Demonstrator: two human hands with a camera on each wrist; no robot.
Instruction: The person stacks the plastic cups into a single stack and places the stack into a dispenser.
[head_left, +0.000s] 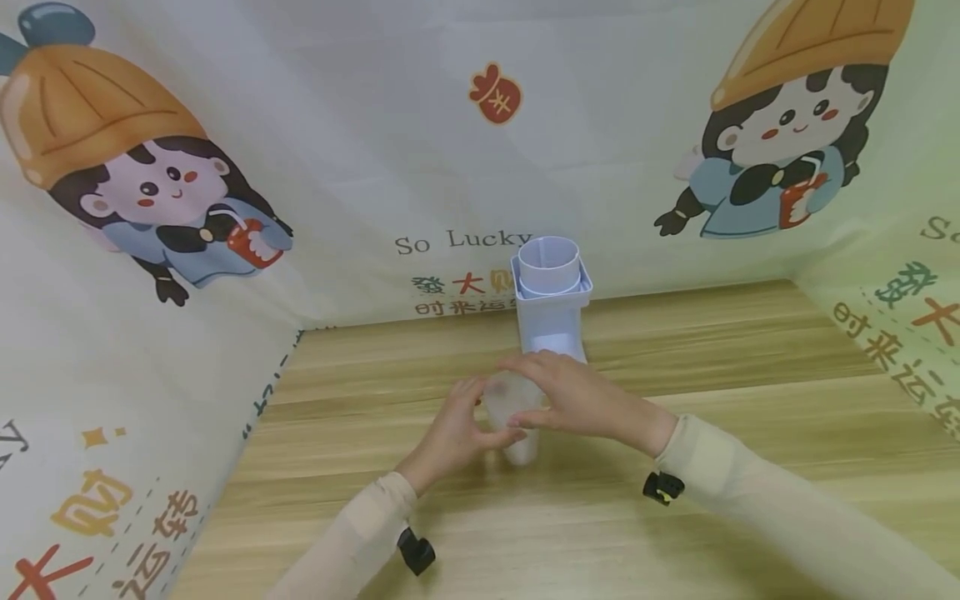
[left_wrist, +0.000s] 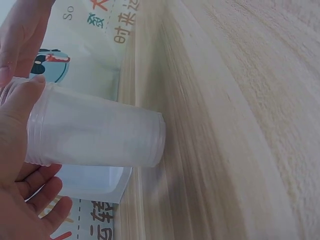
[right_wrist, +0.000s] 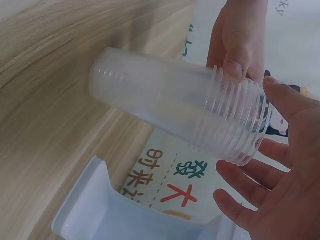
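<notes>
A stack of clear plastic cups (head_left: 522, 448) stands upright on the wooden table, rims at the top, between both hands. My left hand (head_left: 455, 431) grips the stack from the left near the rims; its thumb (left_wrist: 27, 100) lies across the near side. From the right, my right hand (head_left: 588, 398) holds the uppermost rim, its thumb and fingertips spread around it. Several stacked rims (right_wrist: 240, 117) show in the right wrist view. Just behind the cups is a white plastic stand (head_left: 551, 317) with a round collar on top, its lower part partly hidden by my right hand.
The wood-grain table (head_left: 360, 517) meets a printed white cloth (head_left: 360, 108) at the back and both sides. The stand is close to the back cloth. A dark wrist camera (head_left: 416, 552) hangs under the left sleeve, another (head_left: 663, 487) under the right.
</notes>
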